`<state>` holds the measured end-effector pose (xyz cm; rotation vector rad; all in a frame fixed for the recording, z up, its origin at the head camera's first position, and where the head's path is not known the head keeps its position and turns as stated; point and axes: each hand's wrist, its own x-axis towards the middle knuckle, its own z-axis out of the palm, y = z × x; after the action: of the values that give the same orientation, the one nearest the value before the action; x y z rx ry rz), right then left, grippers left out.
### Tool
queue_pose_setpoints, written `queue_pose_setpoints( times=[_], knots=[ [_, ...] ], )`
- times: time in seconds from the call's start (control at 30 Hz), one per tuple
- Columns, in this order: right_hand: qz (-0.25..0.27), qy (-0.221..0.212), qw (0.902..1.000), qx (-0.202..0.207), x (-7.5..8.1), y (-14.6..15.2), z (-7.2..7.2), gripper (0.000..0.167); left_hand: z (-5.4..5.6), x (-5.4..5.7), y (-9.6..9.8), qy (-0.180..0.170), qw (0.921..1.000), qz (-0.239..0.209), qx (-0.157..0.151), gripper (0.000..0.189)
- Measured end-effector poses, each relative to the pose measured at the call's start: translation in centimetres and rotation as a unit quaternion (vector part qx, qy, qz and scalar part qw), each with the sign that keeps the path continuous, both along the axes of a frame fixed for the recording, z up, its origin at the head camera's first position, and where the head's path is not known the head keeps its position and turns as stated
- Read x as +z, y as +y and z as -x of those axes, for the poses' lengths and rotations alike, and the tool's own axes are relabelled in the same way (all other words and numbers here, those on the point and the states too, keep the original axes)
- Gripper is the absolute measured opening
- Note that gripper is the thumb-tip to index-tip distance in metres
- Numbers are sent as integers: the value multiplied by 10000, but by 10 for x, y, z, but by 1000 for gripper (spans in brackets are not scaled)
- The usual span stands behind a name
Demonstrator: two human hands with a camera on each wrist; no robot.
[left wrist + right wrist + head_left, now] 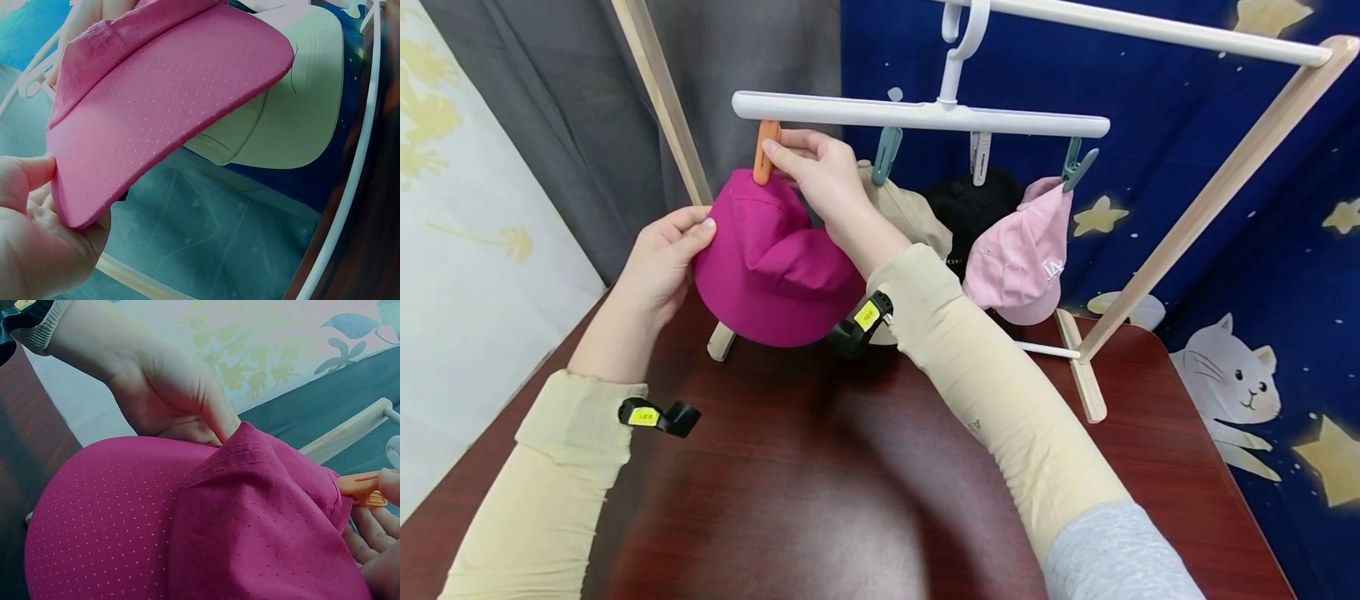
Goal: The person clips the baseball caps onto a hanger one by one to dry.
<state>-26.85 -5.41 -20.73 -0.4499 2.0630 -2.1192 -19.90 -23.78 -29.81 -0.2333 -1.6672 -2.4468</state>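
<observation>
A magenta cap (767,267) with a wide perforated brim (169,106) hangs at the left end of a white hanger (850,111). My left hand (658,258) pinches the cap's left edge between thumb and fingers, close to where brim and crown meet. Up at the hanger, my right hand (823,175) holds an orange clothespin (766,152) between thumb and fingers. The clothespin's lower end meets the top edge of the cap, as the right wrist view also shows with the orange clothespin (362,484) against the fabric.
Further right on the hanger hang a beige cap (910,212), a black cap (973,204) and a pink cap (1018,254), below green and pale clothespins. A wooden rack (1210,208) carries the hanger over a dark red table (790,500). Curtains stand behind.
</observation>
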Motion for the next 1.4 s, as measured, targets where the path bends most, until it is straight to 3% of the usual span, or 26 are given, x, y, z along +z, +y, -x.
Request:
queue_pose_setpoints(
  times=[0.7,0.83,1.17,1.4],
  knots=[
    [-111,280,9995,-18,-4,11,0,32,4,-4,-5,-106,9988,-60,480,12],
    [-220,398,9990,22,-5,14,-1,31,4,-6,-8,-135,9985,-134,508,11],
    [-754,1149,9905,-8,-12,23,-1,34,1,-11,-17,-304,9978,-397,426,9],
    [-1097,1236,9862,10,-16,35,1,34,-2,-18,-23,-278,9981,-401,375,9]
  ],
)
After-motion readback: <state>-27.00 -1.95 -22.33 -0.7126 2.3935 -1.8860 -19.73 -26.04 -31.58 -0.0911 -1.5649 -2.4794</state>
